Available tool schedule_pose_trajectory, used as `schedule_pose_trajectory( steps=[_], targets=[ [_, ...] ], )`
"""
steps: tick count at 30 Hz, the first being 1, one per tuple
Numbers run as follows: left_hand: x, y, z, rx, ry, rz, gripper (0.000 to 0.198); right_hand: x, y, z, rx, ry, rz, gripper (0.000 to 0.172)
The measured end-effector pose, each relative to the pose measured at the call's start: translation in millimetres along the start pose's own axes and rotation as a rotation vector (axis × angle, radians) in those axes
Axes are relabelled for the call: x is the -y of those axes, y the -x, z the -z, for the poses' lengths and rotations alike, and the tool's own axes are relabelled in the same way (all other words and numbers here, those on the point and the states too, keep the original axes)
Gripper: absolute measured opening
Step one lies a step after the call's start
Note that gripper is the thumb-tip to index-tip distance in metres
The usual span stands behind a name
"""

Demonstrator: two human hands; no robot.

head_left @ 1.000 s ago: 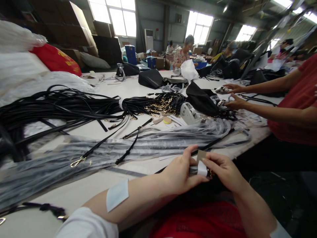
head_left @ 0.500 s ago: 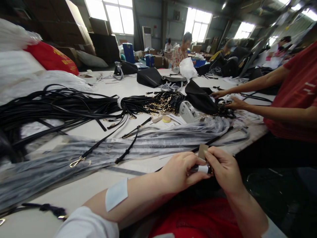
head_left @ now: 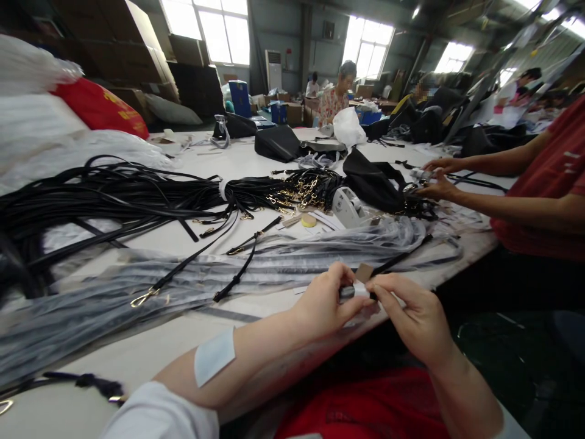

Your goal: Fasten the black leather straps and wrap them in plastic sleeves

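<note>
Near the table's front edge, my left hand (head_left: 324,299) is closed around a dark strap end (head_left: 347,292) with a white wrapping (head_left: 361,289) on it. At the right end of that wrapping my right hand (head_left: 414,308) pinches with thumb and forefinger, touching a small dark tip. Just beyond the fingertips shows a small tan card (head_left: 364,272); whether it touches them I cannot tell. Behind my right hand a black strap (head_left: 402,253) runs off across the table. The rest of the held strap is hidden by my fingers.
A bundle of black straps (head_left: 183,195) with gold clasps (head_left: 311,192) crosses the table. Plastic-wrapped straps (head_left: 173,274), a yellow disc (head_left: 308,221) and a black bag (head_left: 370,180) lie beyond my hands. A co-worker's hands (head_left: 436,180) handle something at right.
Both my hands have moved slightly up and left with the strap end. My right fingers have shifted from the tan card to the end of the wrapping. The co-worker's hands have moved right.
</note>
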State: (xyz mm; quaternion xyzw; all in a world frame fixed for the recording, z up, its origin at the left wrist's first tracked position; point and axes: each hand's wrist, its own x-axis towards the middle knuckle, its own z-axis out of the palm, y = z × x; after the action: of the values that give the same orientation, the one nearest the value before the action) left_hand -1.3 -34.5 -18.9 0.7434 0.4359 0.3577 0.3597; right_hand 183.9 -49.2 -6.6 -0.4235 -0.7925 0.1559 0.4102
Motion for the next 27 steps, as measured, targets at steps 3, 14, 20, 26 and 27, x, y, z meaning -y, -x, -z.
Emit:
schedule_pose_trajectory(
  steps=[3, 14, 20, 26, 27],
  targets=[
    [4, -2, -0.7, 0.034, -0.006, 0.003, 0.025, -2, -2, 0, 0.073, 0.022, -0.020, 0.019],
    [-1, 2, 0.1, 0.078, 0.039, -0.080, 0.029, -25, -1, -7, 0.033, -0.151, -0.365, 0.027],
    [9, -7, -1.1, 0.071, 0.077, 0.052, 0.032, -13, 2, -13, -0.142, 0.080, -0.003, 0.015],
    [12, -7, -3.7, 0.005, 0.165, 0.090, 0.034, -9, 2, -3, 0.038, 0.167, 0.222, 0.018],
    [12, -6, -4.2, -0.001, 0.213, 0.096, 0.036, -9, 3, -2, 0.064, 0.176, 0.233, 0.019]
  ],
)
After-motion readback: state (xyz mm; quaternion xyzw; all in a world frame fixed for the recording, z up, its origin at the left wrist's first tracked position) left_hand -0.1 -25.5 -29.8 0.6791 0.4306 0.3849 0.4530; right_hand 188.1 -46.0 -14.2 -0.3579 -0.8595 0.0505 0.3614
